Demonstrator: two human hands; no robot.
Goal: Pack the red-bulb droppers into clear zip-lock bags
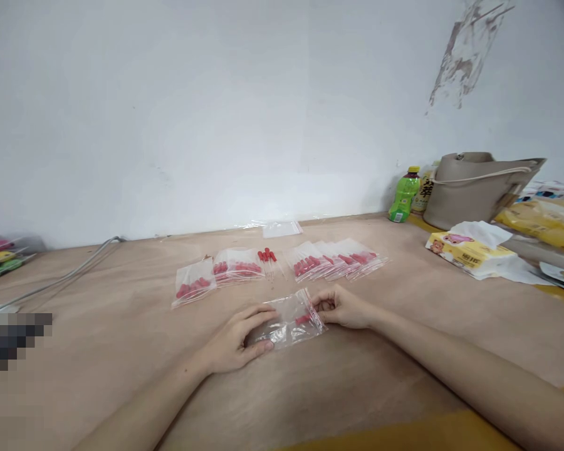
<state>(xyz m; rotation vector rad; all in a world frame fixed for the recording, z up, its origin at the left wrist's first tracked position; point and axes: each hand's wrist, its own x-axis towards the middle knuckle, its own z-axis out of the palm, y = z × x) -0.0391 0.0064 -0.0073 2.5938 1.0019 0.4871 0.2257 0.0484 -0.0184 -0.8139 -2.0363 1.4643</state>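
A clear zip bag (287, 322) lies in front of me on the brown covered table, its red-lined zip edge towards the right. My left hand (242, 335) grips the bag's left end, thumb below and fingers above. At the zip edge, the fingers of my right hand (336, 307) are pinched together. A small red-headed stick (303, 319) shows at the bag's mouth, right by those fingertips; its thin end is hidden. Beyond the bag, several loose red-headed sticks (267, 255) lie side by side.
Filled zip bags lie in a left group (237, 263) and a right group (333, 258). A flat bag (282, 230) rests near the wall. Right: green bottle (404, 195), grey-beige bag (470, 191), tissue pack (472, 254). Left: a grey cable (79, 269) and colourful packets (2, 258).
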